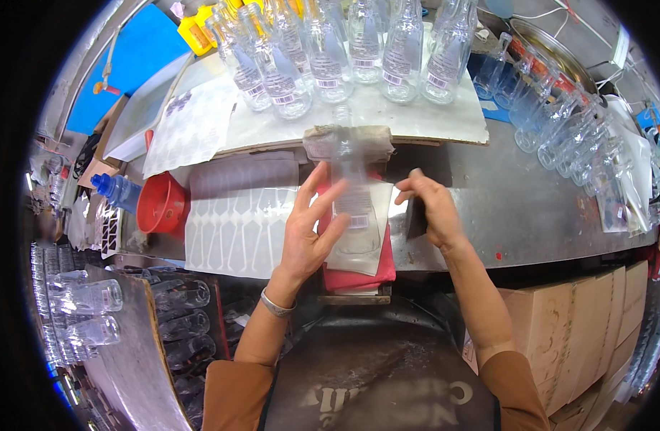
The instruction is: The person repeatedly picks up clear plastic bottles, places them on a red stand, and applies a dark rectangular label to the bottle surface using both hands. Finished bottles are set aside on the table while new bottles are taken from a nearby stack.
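Labelling a clear glass bottle (350,194) lying on its side at the middle of the metal bench (517,208), neck pointing far toward the row of standing labelled bottles (344,57), body resting on a pale sheet over a red cloth (359,276). Left hand (308,230) spread open, fingers laid flat across the bottle's left flank, pressing rather than gripping. Right hand (430,205) loosely curled just right of the bottle, fingertips pinched at the edge of the sheet; whether holding a label, cannot tell. Best done, judging from this: keep the bottle from rolling with the flat left palm, smooth the label (351,215) outward from its middle to avoid bubbles, keep its edge square to the bottle. Backing sheet (233,233) of peeled label outlines to the left, red funnel (161,205) beyond it.
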Tool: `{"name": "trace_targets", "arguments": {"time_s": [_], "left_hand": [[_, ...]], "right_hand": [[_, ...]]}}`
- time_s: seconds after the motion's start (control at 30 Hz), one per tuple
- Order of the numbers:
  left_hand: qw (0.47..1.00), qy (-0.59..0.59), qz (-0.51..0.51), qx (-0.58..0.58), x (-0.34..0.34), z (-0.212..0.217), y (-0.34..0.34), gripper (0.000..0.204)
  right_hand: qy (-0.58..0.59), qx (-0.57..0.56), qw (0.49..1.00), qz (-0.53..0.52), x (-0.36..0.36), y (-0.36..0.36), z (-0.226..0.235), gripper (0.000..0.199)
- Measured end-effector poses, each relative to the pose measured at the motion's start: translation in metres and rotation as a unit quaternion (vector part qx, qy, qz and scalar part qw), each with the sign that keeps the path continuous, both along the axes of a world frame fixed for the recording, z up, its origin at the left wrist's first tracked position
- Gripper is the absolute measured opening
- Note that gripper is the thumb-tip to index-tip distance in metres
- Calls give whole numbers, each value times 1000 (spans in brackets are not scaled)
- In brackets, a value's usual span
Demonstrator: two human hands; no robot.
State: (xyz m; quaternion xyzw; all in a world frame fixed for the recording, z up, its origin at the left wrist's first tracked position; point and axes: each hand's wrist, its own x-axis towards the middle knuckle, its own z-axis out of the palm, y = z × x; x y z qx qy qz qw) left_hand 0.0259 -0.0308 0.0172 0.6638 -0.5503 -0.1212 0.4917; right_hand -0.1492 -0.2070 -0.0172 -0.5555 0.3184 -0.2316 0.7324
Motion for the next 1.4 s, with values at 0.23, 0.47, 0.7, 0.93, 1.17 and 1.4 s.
{"name": "trace_targets", "arguments": {"time_s": [0.23, 0.47, 0.7, 0.93, 1.17, 1.4], "left_hand": [[1000, 3, 5, -6, -1, -2, 0, 51], [999, 30, 18, -20, -3, -7, 3, 54], [997, 7, -50, 52, -3, -28, 36, 112], [999, -19, 20, 20, -19, -37, 38, 115], [1000, 8, 28, 2, -30, -30, 35, 118], [997, 78, 15, 14, -32, -28, 40, 111]], "right_hand": [[-15, -244, 966, 86, 5, 19, 49, 30], [-5, -399, 916, 49, 22, 14, 79, 26], [-70, -689, 695, 195, -2, 60, 78, 28], [-23, -742, 651, 157, 38, 46, 103, 21], [32, -695, 715, 71, 71, 8, 112, 18], [-3, -630, 762, 154, 46, 12, 96, 25]]}}
